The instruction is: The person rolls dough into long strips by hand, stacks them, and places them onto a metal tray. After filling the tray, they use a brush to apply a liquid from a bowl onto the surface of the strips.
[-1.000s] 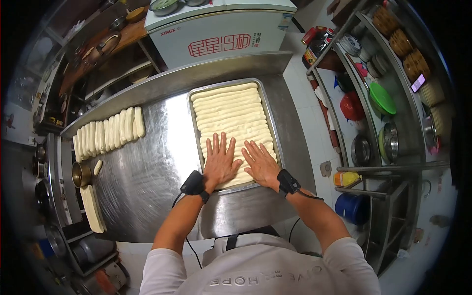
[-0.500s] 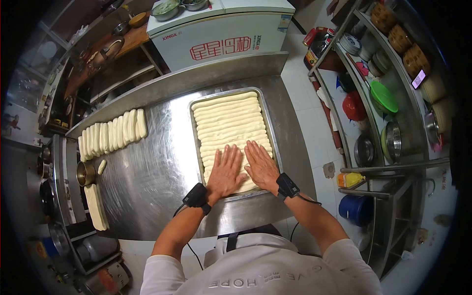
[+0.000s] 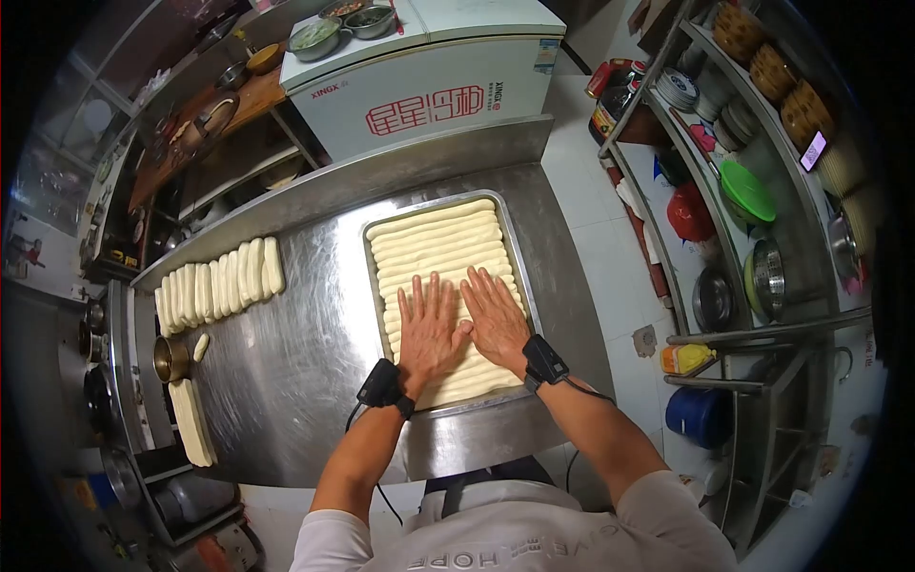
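Note:
A metal tray [image 3: 519, 250] holds several long strips of pale dough [image 3: 440, 250], laid side by side across it. My left hand [image 3: 431, 329] rests flat on the strips, fingers stretched away from me. Beside it, my right hand [image 3: 496, 322] also lies flat on the dough with its fingers spread. The two thumbs nearly meet near the middle of the tray. Both palms cover parts of the strips beneath them. Neither hand grips anything.
On the steel table [image 3: 295, 381], a row of dough strips [image 3: 219, 284] lies at the left. Near it are a brass-coloured pot [image 3: 172, 359], a small dough piece [image 3: 201, 347] and a long dough block [image 3: 193, 424]. A white freezer [image 3: 424, 91] stands behind, shelves [image 3: 772, 329] at right.
Both hands have slid forward over the dough, away from my body, baring more strips at the tray's near end. The camera view has shifted slightly.

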### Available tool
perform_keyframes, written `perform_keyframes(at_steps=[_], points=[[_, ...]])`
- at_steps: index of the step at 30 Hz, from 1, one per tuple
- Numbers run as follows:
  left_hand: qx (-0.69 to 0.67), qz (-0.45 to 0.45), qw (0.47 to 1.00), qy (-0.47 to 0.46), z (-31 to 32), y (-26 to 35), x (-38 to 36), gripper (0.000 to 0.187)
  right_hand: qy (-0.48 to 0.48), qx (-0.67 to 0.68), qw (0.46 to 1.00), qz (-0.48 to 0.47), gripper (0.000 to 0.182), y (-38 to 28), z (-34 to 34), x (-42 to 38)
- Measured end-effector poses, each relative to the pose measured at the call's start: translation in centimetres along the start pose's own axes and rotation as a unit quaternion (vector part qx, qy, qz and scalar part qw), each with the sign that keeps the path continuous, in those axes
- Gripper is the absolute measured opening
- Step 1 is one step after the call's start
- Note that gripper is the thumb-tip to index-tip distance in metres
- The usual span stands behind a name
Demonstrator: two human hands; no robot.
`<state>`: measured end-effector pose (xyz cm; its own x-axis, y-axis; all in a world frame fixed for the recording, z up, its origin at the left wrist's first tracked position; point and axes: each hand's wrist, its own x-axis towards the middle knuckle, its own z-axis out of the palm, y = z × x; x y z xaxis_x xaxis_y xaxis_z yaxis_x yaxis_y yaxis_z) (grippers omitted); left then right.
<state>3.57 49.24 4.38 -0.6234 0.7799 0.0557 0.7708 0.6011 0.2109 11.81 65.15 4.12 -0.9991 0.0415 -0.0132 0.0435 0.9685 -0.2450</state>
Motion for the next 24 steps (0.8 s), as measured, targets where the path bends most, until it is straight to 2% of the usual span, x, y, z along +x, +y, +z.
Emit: perform_keyframes(at_steps=[1, 2, 4, 6, 9, 13, 16, 24], points=[[0.011, 0.011, 1.0, 0.017, 0.3, -0.3, 0.7, 0.076, 0.052, -0.039, 0.998, -0.009, 0.068, 0.2, 0.2, 0.6], [0.011, 0.011, 1.0, 0.013, 0.6, -0.3, 0.3, 0.076, 0.049, -0.036, 0.998, -0.007, 0.068, 0.0, 0.6, 0.4], [0.004, -0.03, 0.998, -0.056, 0.1, -0.6, 0.9, 0.076, 0.021, 0.019, 0.999, 0.042, 0.07, 0.4, 0.7, 0.8], [0.003, -0.011, 0.999, -0.037, 0.4, -0.7, -0.8, 0.079, 0.0, 0.026, 0.999, 0.044, 0.071, -0.8, 1.1, -1.3], [-0.01, -0.005, 0.996, -0.091, -0.8, 0.3, -1.9, 0.077, 0.004, 0.033, 0.998, 0.046, 0.07, -1.3, 0.5, -2.1], [-0.03, -0.005, 0.999, -0.023, -0.6, -0.8, 0.7, 0.076, 0.067, 0.048, 0.996, 0.019, 0.069, -0.8, -1.0, 0.4], [-0.019, -0.029, 0.999, -0.038, 0.3, -1.8, 2.6, 0.077, 0.041, 0.039, 0.998, 0.039, 0.067, 0.6, 0.3, 2.7], [-0.044, -0.021, 0.996, -0.08, -1.1, -0.9, 0.6, 0.079, -0.036, 0.012, 0.997, 0.067, 0.068, -0.6, 0.0, 0.2]])
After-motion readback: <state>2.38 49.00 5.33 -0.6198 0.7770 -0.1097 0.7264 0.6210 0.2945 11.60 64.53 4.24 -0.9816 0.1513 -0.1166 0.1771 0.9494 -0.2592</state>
